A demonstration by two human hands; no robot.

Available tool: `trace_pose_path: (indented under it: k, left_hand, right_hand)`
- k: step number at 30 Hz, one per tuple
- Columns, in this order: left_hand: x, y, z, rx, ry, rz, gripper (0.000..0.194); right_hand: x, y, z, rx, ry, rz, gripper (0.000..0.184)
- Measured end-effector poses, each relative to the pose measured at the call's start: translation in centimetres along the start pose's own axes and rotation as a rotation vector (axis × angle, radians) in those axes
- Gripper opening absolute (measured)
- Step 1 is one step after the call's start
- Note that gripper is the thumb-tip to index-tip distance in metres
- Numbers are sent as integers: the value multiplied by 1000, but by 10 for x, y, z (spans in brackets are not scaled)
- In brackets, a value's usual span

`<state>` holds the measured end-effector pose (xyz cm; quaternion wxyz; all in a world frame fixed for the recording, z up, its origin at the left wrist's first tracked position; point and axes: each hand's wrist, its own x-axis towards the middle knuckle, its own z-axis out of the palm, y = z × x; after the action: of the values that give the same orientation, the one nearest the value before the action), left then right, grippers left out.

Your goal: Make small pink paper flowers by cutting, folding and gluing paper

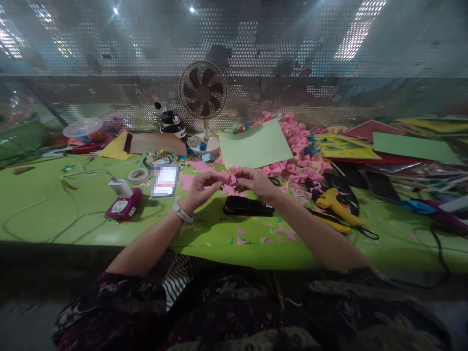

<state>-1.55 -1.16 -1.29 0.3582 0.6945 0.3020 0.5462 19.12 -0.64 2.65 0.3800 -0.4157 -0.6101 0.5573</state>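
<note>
Between my two hands is a pink paper flower (228,178), raised a little over the green table. My left hand (203,190) pinches its left side, with the fingers closed. On the other side, the fingers of my right hand (256,183) are closed on the flower's right edge. A black stapler (248,206) lies on the table just below my hands. Pink paper pieces (197,166) lie by my left hand. Behind the hands a heap of pink paper flowers (298,134) is partly covered by a light green sheet (256,146).
Left of my hands are a lit phone (165,180), a tape roll (139,175) and a purple power socket (124,204) with a cable. A small fan (203,92) stands behind. At right lie a yellow glue gun (336,204), a dark phone (382,186) and coloured sheets (413,146).
</note>
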Motion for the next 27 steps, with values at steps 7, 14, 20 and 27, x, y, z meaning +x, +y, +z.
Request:
trace_pose_path:
  k: [7, 14, 20, 27]
  left_hand:
    - [-1, -1, 0, -54, -41, -46, 19]
    - [-1, 0, 0, 115, 47, 231, 34]
    - [1, 8, -3, 414, 3, 448, 27]
    - [1, 7, -1, 417, -14, 501, 23]
  right_hand:
    - [0, 6, -3, -59, -100, -79, 31]
    - [0, 5, -3, -92, -83, -126, 41]
    - [-1, 3, -4, -145, -114, -124, 39]
    - [-3, 2, -2, -153, -106, -137, 35]
